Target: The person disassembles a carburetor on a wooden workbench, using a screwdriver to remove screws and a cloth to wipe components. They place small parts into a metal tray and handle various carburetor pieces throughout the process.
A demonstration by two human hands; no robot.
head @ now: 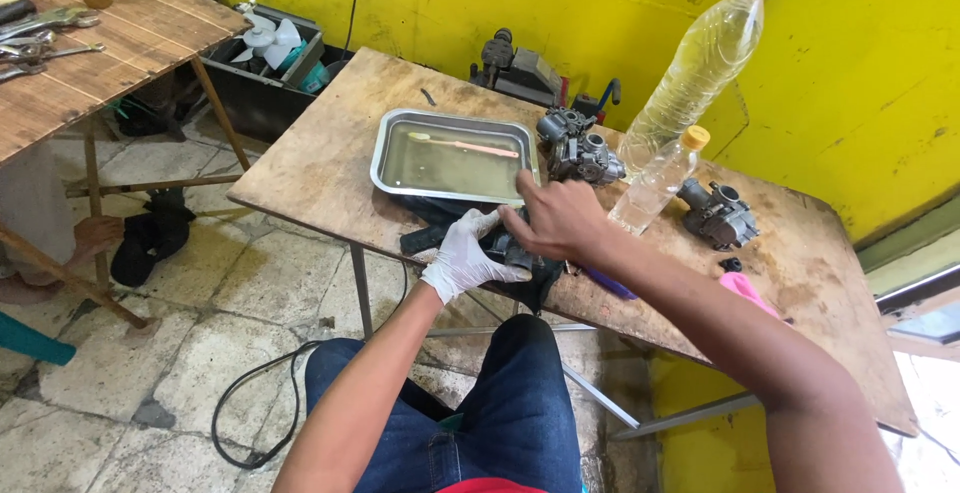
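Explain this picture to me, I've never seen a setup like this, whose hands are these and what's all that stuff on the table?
There is no machine here. A camera worn on a person's head looks down at their own two hands. The left hand wears a white glove; the right hand is bare. Together they grip a dark metal part at the near edge of a worn wooden table. On the table lie a metal tray of liquid with a toothbrush in it, two grey carburetors, a tall clear bottle with a red cap and a small bottle with a yellow cap. The person sits in blue jeans.
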